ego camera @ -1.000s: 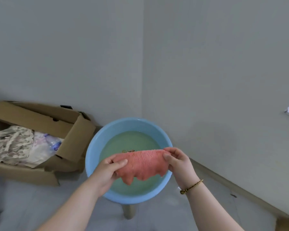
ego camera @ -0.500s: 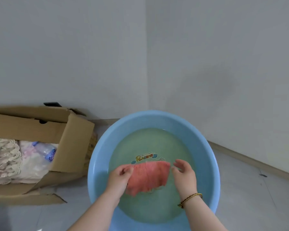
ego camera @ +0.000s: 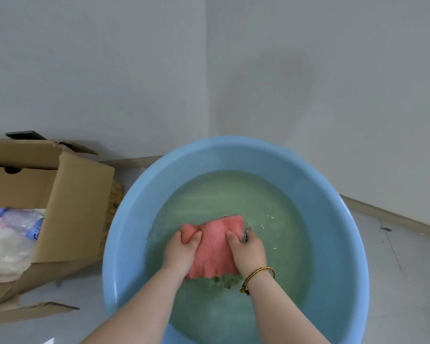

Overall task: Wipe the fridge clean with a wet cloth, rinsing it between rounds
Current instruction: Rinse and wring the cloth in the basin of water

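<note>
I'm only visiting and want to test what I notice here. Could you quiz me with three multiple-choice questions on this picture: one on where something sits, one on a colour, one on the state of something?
1. Where is the cardboard box relative to the basin?
A. on its left
B. on its right
C. inside it

2. What colour is the cloth?
A. white
B. pinkish red
C. green

3. How is the cloth held?
A. it lies untouched
B. by one hand only
C. by both hands, partly in the water

Answers:
1 A: the box stands at the left, beside the blue rim.
2 B: it shows pinkish red against the greenish water.
3 C: the left hand and the right hand each have a grip on it.
</note>
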Available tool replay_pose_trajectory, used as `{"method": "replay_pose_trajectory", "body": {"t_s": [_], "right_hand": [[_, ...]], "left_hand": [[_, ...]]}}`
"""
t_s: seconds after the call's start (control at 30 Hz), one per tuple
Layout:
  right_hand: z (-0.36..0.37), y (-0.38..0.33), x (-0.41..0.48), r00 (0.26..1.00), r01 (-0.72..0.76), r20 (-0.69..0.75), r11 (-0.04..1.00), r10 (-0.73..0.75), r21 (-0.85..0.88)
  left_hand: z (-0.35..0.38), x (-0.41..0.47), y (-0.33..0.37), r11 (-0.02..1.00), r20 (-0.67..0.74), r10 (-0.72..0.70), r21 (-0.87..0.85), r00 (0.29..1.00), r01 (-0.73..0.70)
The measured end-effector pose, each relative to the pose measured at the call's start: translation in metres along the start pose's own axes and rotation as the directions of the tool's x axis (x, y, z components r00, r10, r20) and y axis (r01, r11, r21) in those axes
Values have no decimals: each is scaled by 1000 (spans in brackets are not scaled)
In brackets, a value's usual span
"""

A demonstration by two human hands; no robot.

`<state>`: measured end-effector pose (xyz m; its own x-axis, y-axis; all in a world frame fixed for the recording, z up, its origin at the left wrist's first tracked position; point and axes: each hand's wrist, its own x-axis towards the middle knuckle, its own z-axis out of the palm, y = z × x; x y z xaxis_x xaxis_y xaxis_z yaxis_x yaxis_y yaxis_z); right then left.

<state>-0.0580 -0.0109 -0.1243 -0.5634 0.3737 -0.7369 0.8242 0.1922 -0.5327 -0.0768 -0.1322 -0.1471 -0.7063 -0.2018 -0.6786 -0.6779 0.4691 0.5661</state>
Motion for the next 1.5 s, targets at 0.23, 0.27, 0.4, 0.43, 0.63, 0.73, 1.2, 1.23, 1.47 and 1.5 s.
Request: {"method": "replay_pose_trajectory", "body": {"t_s": [0.23,0.27,0.4,0.43,0.63,0.73,1.2,1.23,1.47,1.5], "right_hand": [[17,12,7,996,-80,-70,959,63,-274],[18,13,7,995,-87,-70,955,70,-285],[14,12,9,995,-98,-45,963,89,-250],[11,12,10,994,-105,-40,977,99,-188],[5,20,0,997,-79,33,940,72,331],[13,13,-16,999,44,-9,904,-44,425],[28,-5,-56,916,388,-119,921,-382,31],[28,-3,-58,912,393,-118,919,-392,-21],[10,10,-28,977,173,-109,980,-183,-97],[10,14,-29,976,169,-120,979,-183,-116]], "left_hand": [[0,10,-12,967,-86,-125,213,988,141],[0,10,-12,964,-86,-124,228,989,141],[-3,7,-12,994,-67,-81,69,994,86],[-4,6,-12,997,-63,-69,16,996,70],[-11,-5,2,927,72,-87,-359,994,107],[-8,-18,12,854,167,-87,-495,982,159],[5,-49,38,817,185,-38,-560,982,137],[5,-50,37,806,202,-50,-571,978,159],[12,-60,22,887,290,-68,-420,955,190],[8,-53,16,905,249,-72,-390,966,168]]}}
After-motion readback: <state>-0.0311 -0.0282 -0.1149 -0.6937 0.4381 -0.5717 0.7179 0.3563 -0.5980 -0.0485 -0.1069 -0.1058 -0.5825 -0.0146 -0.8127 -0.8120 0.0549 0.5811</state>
